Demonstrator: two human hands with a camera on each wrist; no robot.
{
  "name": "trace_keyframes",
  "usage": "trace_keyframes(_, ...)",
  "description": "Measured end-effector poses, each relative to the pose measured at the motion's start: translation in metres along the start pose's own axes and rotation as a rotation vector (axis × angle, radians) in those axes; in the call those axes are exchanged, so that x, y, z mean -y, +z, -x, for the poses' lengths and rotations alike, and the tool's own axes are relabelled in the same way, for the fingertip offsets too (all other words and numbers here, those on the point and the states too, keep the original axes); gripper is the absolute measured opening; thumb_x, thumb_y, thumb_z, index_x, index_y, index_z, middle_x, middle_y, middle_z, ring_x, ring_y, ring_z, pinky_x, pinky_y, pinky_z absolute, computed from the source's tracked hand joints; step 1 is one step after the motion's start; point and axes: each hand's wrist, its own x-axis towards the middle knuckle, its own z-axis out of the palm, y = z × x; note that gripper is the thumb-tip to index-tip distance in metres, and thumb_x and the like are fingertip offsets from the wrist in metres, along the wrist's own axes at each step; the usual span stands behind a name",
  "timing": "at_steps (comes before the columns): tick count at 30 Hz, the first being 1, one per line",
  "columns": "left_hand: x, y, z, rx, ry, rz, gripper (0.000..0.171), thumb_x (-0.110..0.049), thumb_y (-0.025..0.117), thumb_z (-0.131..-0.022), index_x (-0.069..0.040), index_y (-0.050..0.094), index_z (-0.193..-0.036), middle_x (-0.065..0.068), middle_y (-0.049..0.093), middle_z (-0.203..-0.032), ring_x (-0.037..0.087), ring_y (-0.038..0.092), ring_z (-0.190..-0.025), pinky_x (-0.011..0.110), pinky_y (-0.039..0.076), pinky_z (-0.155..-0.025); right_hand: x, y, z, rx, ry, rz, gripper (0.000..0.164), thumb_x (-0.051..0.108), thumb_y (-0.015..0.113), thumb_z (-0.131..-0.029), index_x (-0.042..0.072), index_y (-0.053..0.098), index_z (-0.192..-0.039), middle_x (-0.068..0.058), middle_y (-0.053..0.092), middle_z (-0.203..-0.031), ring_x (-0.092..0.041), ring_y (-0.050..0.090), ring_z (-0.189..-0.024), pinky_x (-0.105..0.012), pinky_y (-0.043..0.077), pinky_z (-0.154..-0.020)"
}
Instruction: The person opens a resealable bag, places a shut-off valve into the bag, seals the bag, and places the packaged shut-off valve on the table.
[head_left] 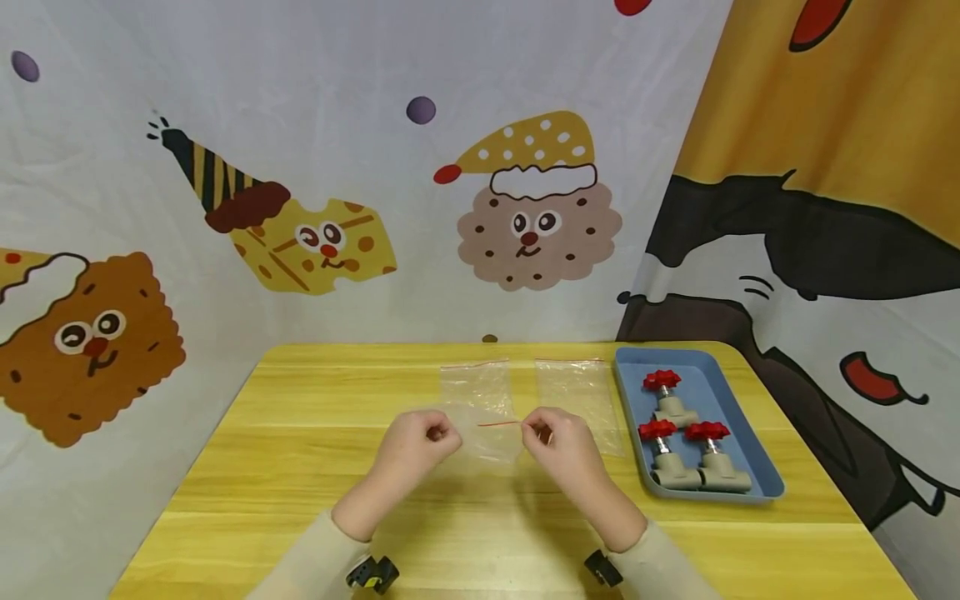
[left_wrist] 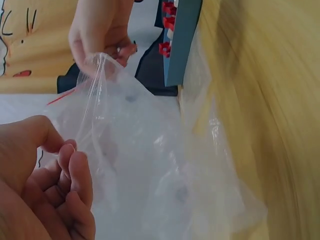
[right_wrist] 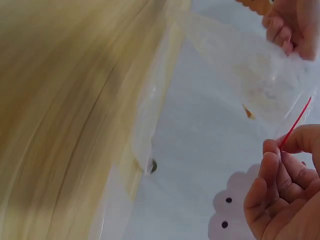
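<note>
Left hand (head_left: pixel 415 448): its thumb and finger pinch one side of the clear bag (head_left: pixel 487 448).
Right hand (head_left: pixel 567 448): it pinches the other side, at the red strip (head_left: pixel 498 424).
Clear bag: hangs between both hands, above the table (head_left: pixel 292 492).
Two flat bags (head_left: pixel 476 385): near the far edge.
Blue tray (head_left: pixel 759 450): toward the far right corner, with three red-handled valves (head_left: pixel 678 477).

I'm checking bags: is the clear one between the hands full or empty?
Empty, it seems: the clear bag hangs thin and see-through between left hand and right hand, nothing visible inside.
</note>
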Motion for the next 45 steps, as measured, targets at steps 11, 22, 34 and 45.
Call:
trace_keyframes(11, -0.001, -0.004, 0.001, 0.143, 0.017, -0.016, 0.024, -0.025, 0.061, -0.088, -0.018, 0.063, -0.065, -0.007, 0.054, -0.055, 0.009, 0.05, -0.048, 0.024, 0.041, -0.048, -0.005, 0.002, 0.0, 0.012, -0.055, 0.138, 0.005, 0.01, 0.071, -0.082, 0.013, 0.071, -0.078, 0.007, 0.063, -0.069, -0.002, 0.048, -0.058, -0.017, 0.043, -0.052)
trace_keyframes(22, 0.002, -0.002, -0.01, -0.144, 0.184, 0.166, 0.028, -0.024, 0.057, -0.096, -0.02, 0.059, -0.123, 0.0, 0.061, -0.106, 0.017, 0.058, -0.093, 0.029, 0.05, -0.067, 0.002, 0.005, 0.002, 0.083, -0.009, 0.03, 0.004, 0.013, 0.069, -0.087, 0.014, 0.072, -0.085, 0.01, 0.062, -0.071, -0.001, 0.049, -0.06, -0.017, 0.045, -0.055)
trace_keyframes(34, 0.012, 0.006, -0.018, -0.069, 0.203, 0.265, 0.015, -0.027, 0.059, -0.094, -0.016, 0.069, -0.098, -0.006, 0.065, -0.103, 0.012, 0.059, -0.1, 0.043, 0.049, -0.091, 0.009, 0.008, 0.003, 0.078, -0.03, -0.011, 0.01, 0.016, 0.069, -0.087, 0.012, 0.07, -0.097, 0.01, 0.062, -0.077, -0.003, 0.052, -0.065, -0.017, 0.046, -0.057)
trace_keyframes(45, 0.01, 0.006, -0.018, -0.141, 0.196, 0.272, 0.013, -0.024, 0.06, -0.094, -0.017, 0.07, -0.096, -0.005, 0.068, -0.099, 0.012, 0.062, -0.093, 0.036, 0.052, -0.086, 0.027, 0.011, 0.014, 0.128, -0.271, 0.012, 0.034, 0.027, 0.07, -0.087, 0.011, 0.06, -0.115, 0.003, 0.062, -0.106, -0.009, 0.058, -0.095, -0.027, 0.054, -0.079)
